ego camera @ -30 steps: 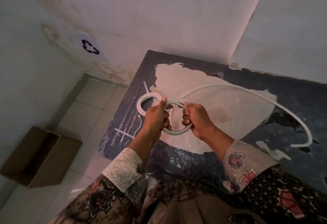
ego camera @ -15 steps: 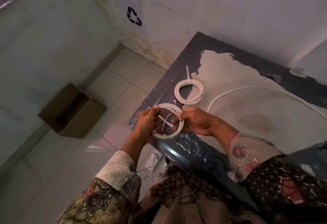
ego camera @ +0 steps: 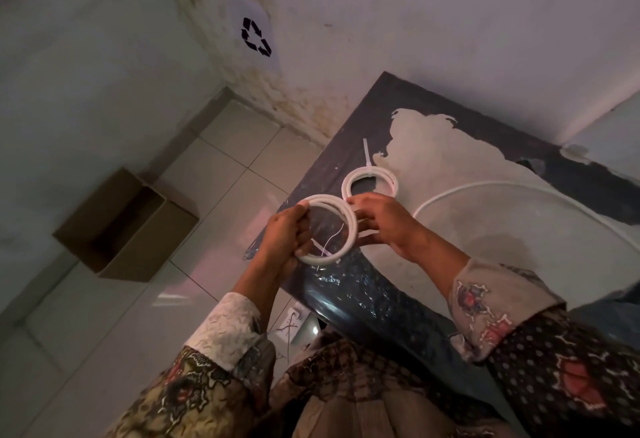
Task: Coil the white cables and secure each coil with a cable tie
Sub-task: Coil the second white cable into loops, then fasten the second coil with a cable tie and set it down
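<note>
A: What is the coil (ego camera: 341,226) like?
B: Smooth white round-section cable wound into a ring of a few turns, held in the air over the near left corner of the surface (ego camera: 519,264). The ring tilts, its open face turned up toward the camera. A thin white strip, likely a cable tie (ego camera: 320,247), crosses its near part; where its ends go I cannot tell.

A: And the hands?
B: The left hand (ego camera: 287,233) clasps the ring's left side, fingers curled around the turns. The right hand (ego camera: 384,219) pinches the right side, fingertips on the cable.

A: Anything else on the surface?
B: Just beyond the hands lies a second coil (ego camera: 370,183), flat, smaller, bound by a tie whose stiff tail (ego camera: 366,152) points away toward the far wall. To the right a loose cable (ego camera: 485,185) sweeps in a wide arc. The surface has a dark glossy film, crinkled at the near edge, peeled off a pale matte patch.

A: Further out?
B: Pale glossy floor tiles on the left with an open brown cardboard box (ego camera: 128,226). The stained, flaking wall carries a black recycling mark (ego camera: 256,37). The sleeves are patterned fabric.
</note>
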`<action>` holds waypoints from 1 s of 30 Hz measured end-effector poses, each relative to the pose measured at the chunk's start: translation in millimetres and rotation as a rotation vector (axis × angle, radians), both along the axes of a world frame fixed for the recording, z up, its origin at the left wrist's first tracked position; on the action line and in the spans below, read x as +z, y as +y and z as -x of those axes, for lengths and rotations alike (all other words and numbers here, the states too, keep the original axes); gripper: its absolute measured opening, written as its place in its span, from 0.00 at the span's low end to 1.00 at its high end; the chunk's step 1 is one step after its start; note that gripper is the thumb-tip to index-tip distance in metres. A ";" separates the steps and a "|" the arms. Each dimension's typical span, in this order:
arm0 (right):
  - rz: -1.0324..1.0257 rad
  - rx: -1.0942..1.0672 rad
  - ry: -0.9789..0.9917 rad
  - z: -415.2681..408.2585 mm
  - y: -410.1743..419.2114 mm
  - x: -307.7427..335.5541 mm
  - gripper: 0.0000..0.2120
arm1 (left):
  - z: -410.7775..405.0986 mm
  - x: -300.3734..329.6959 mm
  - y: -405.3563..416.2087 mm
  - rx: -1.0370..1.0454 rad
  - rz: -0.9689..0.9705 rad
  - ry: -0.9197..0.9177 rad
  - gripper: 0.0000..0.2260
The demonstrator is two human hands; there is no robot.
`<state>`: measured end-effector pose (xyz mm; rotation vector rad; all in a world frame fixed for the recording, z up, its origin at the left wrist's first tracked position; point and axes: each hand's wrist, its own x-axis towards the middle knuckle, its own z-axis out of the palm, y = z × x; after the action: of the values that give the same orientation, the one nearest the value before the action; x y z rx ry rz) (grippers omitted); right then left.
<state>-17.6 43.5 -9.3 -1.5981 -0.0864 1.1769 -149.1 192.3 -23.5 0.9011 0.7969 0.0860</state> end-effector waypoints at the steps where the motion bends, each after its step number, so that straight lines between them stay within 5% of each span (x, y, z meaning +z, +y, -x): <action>1: 0.015 -0.110 0.062 1.9 -2.0 -5.8 0.13 | 2.1 -2.8 4.1 0.008 0.024 -0.015 0.14; 3: 0.180 -0.177 0.026 11.8 -4.4 -24.9 0.13 | 7.1 -6.6 10.6 0.014 0.055 -0.038 0.14; 6: 0.369 0.077 -0.284 34.8 -0.3 -49.5 0.09 | 12.3 -7.2 14.2 0.016 0.047 -0.037 0.13; 9: 0.470 0.161 -0.483 45.0 17.1 -57.4 0.17 | 14.8 -4.5 14.5 0.009 0.010 -0.009 0.13; 16: 0.649 0.261 -0.541 29.9 44.6 -75.3 0.20 | 29.3 6.4 16.8 0.045 -0.032 0.009 0.13; 23: 0.440 0.042 -0.554 25.6 2.7 -35.0 0.08 | 26.3 0.8 16.2 0.089 -0.024 -0.021 0.13; 27: 0.355 -0.006 -0.538 21.6 -43.9 21.3 0.13 | -7.6 0.8 -14.5 0.026 -0.090 0.003 0.11; 30: 0.376 0.067 -0.345 22.9 -60.1 53.1 0.12 | -35.2 8.7 -49.4 -0.064 -0.204 -0.015 0.10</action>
<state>-40.5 -16.6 43.8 -2.1364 -0.1491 0.9956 -114.0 142.9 -14.8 1.1171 0.7543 0.1198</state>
